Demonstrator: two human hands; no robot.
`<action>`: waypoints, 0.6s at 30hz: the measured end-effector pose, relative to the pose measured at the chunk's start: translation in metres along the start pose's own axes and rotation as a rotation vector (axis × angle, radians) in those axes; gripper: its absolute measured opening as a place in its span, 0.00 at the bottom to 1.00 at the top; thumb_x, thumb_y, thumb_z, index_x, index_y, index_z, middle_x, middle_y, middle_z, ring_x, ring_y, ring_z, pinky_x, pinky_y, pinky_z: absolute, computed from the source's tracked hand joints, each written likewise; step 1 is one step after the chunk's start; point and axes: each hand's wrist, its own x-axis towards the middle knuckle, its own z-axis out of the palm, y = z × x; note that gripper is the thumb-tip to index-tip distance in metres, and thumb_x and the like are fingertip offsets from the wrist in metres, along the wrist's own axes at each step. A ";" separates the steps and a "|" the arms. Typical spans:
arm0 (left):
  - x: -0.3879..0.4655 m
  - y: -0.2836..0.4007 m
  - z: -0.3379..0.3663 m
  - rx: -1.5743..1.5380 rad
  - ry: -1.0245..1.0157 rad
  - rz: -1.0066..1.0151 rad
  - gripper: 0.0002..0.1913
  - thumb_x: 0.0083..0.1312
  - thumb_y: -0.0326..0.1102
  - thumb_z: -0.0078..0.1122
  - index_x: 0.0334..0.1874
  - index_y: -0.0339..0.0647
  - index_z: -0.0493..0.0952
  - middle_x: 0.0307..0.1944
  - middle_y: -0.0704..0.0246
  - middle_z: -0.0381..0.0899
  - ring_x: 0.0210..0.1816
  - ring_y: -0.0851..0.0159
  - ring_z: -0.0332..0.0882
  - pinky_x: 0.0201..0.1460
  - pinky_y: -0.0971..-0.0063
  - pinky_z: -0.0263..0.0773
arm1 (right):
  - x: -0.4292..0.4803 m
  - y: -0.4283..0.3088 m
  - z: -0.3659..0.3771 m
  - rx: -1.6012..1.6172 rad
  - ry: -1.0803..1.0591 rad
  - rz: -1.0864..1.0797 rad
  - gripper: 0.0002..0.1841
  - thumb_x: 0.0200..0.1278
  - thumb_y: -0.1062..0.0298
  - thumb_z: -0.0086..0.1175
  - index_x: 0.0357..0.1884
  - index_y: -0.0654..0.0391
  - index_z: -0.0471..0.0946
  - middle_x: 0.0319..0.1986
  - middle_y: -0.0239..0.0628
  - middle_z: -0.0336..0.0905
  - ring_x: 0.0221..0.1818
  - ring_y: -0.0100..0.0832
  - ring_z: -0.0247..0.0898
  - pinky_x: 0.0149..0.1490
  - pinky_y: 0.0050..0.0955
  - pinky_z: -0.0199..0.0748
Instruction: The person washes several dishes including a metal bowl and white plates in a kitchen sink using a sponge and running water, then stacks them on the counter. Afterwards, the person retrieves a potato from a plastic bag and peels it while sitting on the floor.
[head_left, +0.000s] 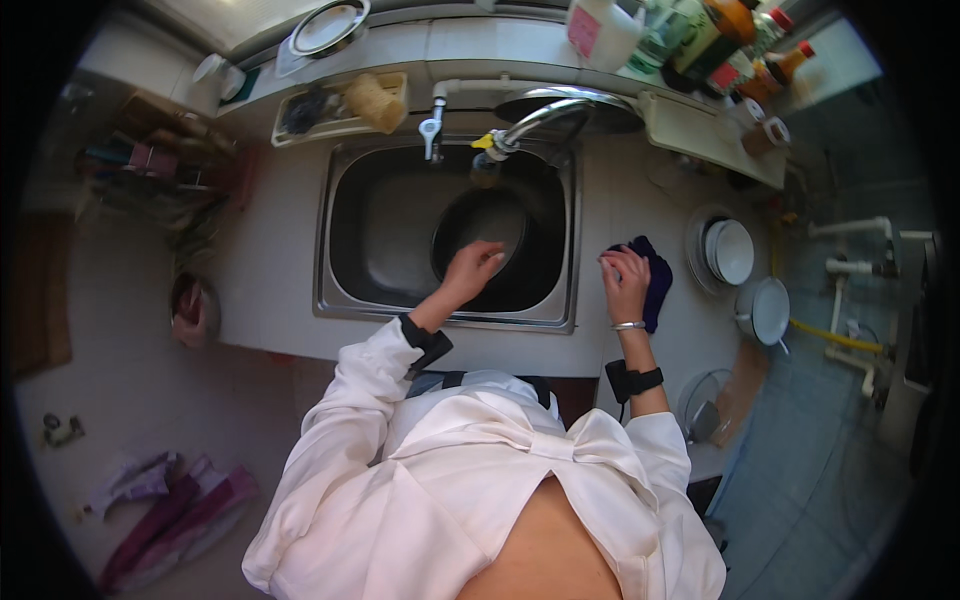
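Note:
My left hand (474, 268) hovers over a round dark pan (480, 225) in the right part of a stainless steel sink (375, 225); its fingers are loosely bent and nothing shows in them. To the right of the sink, my right hand (625, 279) is at the left edge of a crumpled dark purple cloth (658, 281) on the white counter. Whether its fingers grip the cloth cannot be told. Above the pan, a curved chrome faucet (551, 112) ends in a nozzle, with a yellow lever at its base. A smaller tap (430, 131) with a light handle stands to its left.
White bowls (731, 251) stacked on a plate and a white pot (769, 311) stand right of the cloth. A glass lid (703, 405) lies nearer. Behind the sink are a tray (285, 135) with scrubbers, a round lid and several bottles (709, 45). A metal bowl (212, 307) sits left.

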 end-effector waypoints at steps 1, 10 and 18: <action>0.004 0.001 -0.015 0.068 -0.060 0.043 0.15 0.60 0.34 0.60 0.47 0.35 0.76 0.28 0.68 0.77 0.28 0.72 0.73 0.33 0.77 0.70 | 0.002 -0.015 -0.008 0.116 0.045 -0.067 0.07 0.55 0.66 0.57 0.23 0.56 0.78 0.32 0.33 0.79 0.42 0.39 0.72 0.52 0.43 0.64; 0.030 0.063 -0.131 -0.875 -0.951 0.037 0.14 0.68 0.35 0.51 0.24 0.46 0.61 0.12 0.78 0.56 0.13 0.79 0.55 0.14 0.87 0.50 | -0.100 -0.203 -0.019 0.349 0.268 0.171 0.20 0.61 0.56 0.50 0.15 0.56 0.67 0.13 0.43 0.67 0.18 0.46 0.66 0.25 0.39 0.63; 0.035 0.027 -0.102 0.130 -1.212 0.234 0.28 0.64 0.41 0.51 0.66 0.43 0.60 0.49 0.58 0.76 0.50 0.56 0.75 0.51 0.61 0.70 | -0.277 -0.274 -0.012 0.165 0.266 0.419 0.19 0.63 0.55 0.46 0.19 0.56 0.71 0.16 0.46 0.72 0.22 0.49 0.70 0.30 0.44 0.68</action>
